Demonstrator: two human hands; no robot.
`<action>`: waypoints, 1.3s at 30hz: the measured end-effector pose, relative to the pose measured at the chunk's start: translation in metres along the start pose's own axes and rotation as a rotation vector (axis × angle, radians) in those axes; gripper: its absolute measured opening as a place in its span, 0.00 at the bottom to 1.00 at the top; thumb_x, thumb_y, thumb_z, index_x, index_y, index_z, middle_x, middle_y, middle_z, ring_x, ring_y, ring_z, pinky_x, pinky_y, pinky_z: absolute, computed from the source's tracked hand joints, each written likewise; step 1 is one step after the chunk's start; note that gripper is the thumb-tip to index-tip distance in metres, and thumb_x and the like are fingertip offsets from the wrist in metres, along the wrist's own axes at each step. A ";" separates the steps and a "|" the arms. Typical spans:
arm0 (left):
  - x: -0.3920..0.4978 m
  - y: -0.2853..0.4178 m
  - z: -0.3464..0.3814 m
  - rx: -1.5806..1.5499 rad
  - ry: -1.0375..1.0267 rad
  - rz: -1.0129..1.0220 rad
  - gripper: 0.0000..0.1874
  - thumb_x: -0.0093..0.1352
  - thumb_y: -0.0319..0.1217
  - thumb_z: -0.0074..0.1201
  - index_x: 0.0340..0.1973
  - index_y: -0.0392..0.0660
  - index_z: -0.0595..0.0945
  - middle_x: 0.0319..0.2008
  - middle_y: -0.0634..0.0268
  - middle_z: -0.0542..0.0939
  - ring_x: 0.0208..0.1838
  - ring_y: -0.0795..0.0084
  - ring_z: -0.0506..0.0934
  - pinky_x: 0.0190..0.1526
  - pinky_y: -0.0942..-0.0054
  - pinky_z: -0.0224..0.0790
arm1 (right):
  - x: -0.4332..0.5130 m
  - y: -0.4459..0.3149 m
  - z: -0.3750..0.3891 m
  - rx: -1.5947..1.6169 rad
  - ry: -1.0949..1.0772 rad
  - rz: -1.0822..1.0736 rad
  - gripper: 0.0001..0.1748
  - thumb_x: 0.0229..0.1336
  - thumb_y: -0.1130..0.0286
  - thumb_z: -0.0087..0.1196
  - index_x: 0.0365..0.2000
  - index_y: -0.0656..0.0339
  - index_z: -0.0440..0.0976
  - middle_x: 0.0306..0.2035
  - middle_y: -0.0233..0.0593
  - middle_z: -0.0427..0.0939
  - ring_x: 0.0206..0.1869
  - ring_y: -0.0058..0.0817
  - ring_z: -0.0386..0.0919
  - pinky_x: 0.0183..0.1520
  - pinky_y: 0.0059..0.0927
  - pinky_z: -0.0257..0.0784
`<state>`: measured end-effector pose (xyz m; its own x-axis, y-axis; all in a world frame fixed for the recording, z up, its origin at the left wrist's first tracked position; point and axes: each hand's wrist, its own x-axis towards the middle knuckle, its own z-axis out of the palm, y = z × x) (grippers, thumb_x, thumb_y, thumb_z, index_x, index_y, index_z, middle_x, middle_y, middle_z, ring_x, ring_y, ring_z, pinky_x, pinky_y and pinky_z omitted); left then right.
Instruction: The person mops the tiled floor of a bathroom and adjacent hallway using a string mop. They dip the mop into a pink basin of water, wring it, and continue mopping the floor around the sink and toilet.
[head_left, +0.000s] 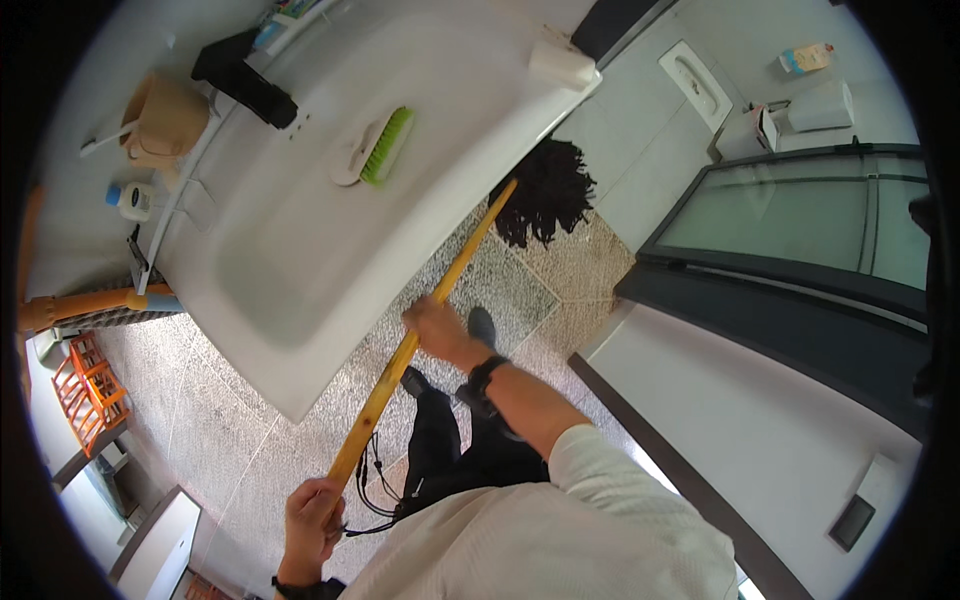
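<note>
A mop with a yellow wooden handle (385, 382) slants across the middle of the view. Its black strand head (546, 191) lies on the tiled floor against the side of a white basin or tub (315, 397). My right hand (442, 330) is closed around the handle partway along. Near the handle's upper end, my left hand (313, 517) grips it at the lower left. Inside the basin lies a brush with green bristles (387, 148) and a pale back, apart from both hands.
Along the basin's far edge are a black faucet-like fixture (244, 79), a tan mug (166, 116) and a white bottle (136, 201). A dark-framed glass door (787, 217) stands at the right. Orange chairs (90, 390) are at the far left. Dark cables hang by my legs.
</note>
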<state>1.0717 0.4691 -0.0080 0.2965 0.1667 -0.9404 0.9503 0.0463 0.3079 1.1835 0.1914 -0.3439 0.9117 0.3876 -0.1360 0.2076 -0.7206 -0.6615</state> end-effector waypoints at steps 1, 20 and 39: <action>0.008 -0.003 0.011 0.006 -0.031 0.001 0.06 0.77 0.32 0.53 0.38 0.44 0.81 0.19 0.73 0.71 0.11 0.86 0.60 0.09 0.81 0.47 | 0.000 0.007 -0.004 0.027 -0.003 0.028 0.04 0.54 0.72 0.61 0.33 0.54 0.80 0.38 0.37 0.81 0.51 0.42 0.79 0.50 0.64 0.74; 0.046 -0.019 0.076 0.118 -0.324 0.003 0.07 0.76 0.30 0.53 0.47 0.46 0.81 0.21 0.78 0.68 0.16 0.87 0.61 0.15 0.82 0.49 | -0.022 0.046 -0.030 -0.254 0.181 0.118 0.10 0.44 0.76 0.65 0.29 0.55 0.77 0.36 0.37 0.79 0.53 0.41 0.77 0.44 0.51 0.77; 0.031 -0.013 0.075 0.417 -0.375 0.239 0.12 0.76 0.29 0.53 0.51 0.41 0.86 0.26 0.77 0.74 0.25 0.88 0.67 0.26 0.81 0.59 | -0.068 0.063 -0.041 -0.096 0.327 0.174 0.09 0.50 0.76 0.62 0.33 0.55 0.76 0.41 0.44 0.78 0.48 0.46 0.79 0.41 0.49 0.78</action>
<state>1.0753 0.4001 -0.0519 0.4476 -0.2373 -0.8622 0.7879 -0.3515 0.5057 1.1493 0.0963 -0.3462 0.9980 0.0620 0.0128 0.0581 -0.8162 -0.5748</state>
